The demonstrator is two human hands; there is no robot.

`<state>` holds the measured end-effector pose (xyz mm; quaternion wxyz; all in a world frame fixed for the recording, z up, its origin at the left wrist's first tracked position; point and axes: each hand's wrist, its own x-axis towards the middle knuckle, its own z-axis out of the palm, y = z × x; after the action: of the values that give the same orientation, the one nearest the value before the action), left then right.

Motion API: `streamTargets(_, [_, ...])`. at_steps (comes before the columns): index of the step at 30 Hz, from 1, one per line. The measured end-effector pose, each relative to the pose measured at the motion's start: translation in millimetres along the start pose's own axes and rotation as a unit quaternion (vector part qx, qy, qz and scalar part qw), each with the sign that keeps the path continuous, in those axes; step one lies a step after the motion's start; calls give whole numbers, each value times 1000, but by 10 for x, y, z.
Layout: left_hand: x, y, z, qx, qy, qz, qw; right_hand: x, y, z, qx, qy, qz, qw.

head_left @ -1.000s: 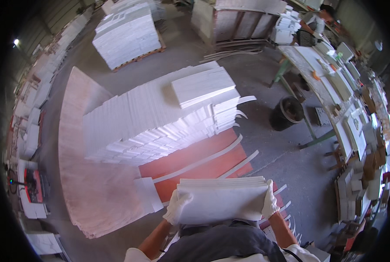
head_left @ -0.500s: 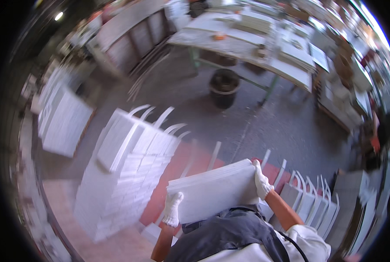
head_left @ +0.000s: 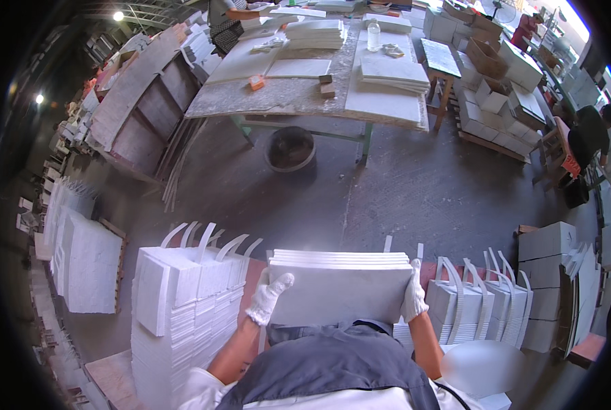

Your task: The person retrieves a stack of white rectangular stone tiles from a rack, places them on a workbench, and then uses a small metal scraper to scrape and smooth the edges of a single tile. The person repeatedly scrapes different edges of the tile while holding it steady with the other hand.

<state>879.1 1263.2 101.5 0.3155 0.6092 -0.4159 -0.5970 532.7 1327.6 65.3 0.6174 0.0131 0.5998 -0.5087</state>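
Between my two gloved hands is a short stack of white boards [head_left: 339, 294], held upright on edge, long sides level, close against my grey apron. My left hand [head_left: 268, 297] grips the left end in a white knitted glove, its thumb on the near face. At the opposite end my right hand [head_left: 413, 294] clasps the boards, also in a white glove. The fingers behind the boards are hidden. Just left of me rises a tall pile of white boards [head_left: 189, 301] with pale straps sticking up. Strapped white bundles [head_left: 459, 307] stand to the right.
A long worktable [head_left: 278, 102] bearing white boards stands ahead, with a black bucket [head_left: 290, 152] by its near edge. Another pallet stack [head_left: 90, 266] is at far left. White blocks and cartons [head_left: 490, 96] fill the back right. A person [head_left: 596, 133] is at the right edge.
The stack of boards, earlier slanted with its right end higher, is now level and faces me squarely. My view has swung to the right. Both hands keep their hold.
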Motion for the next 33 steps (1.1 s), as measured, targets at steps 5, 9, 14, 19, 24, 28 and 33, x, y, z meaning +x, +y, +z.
streamTargets(5, [645,478,476,46,-120,6,992,184,65,-461,88,87,-36,992])
streamTargets(9, [1230,796,890,44,-206,-7,977,390,38,-614,118,111,-90,983])
streamTargets(14, [2218,1113,1292,110,-273,37,955,939,-185,-483,230,81,-152,958])
streamTargets(19, [3265,1648,1679,141,-296,48,944,1887,-796,-312,205,134,-180,953])
streamTargets(24, [3851,2085,1834,151,-279,-2,948,2184,-1435,67,237,152,-131,951])
streamTargets(28, [4141,2208,1933,122,-288,-10,950,2281,-1955,280,176,186,-104,961])
streamTargets(33, [4466,2186,1982,102,-299,67,947,2420,-2550,494,99,198,-49,974])
